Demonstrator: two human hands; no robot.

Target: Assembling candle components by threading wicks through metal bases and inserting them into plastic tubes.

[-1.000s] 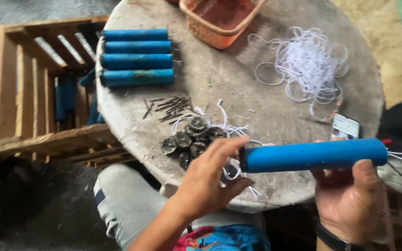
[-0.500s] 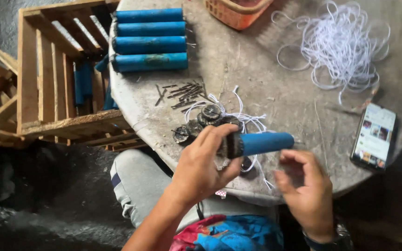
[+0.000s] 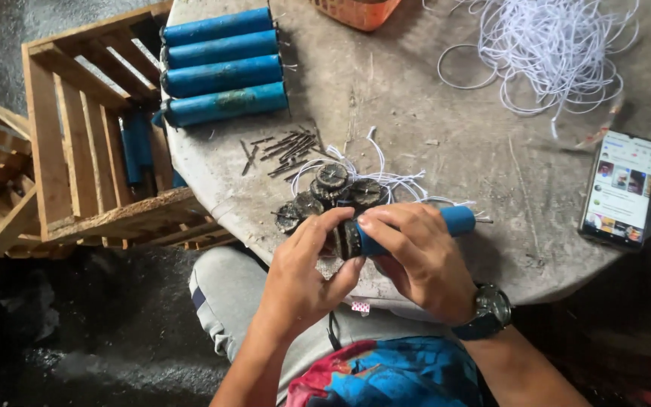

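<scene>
My right hand (image 3: 416, 260) grips a blue tube (image 3: 457, 221) over the near edge of the round grey table (image 3: 431, 128). My left hand (image 3: 303, 275) pinches a dark round cap (image 3: 348, 240) at the tube's left end. Just beyond my fingers lies a small pile of dark round caps (image 3: 331, 187) with white cords under them. Several small dark nails (image 3: 284, 148) are scattered behind the caps.
Several blue tubes (image 3: 224, 68) lie side by side at the table's far left. A tangle of white cord (image 3: 559, 45) lies far right, a phone (image 3: 621, 188) to the right, an orange basket (image 3: 356, 10) at the top. Wooden crates (image 3: 84, 136) with more tubes stand left.
The blue tube has come down closer to the table edge. My right hand moved from beneath the tube to grip around it. My left hand stays at its left end.
</scene>
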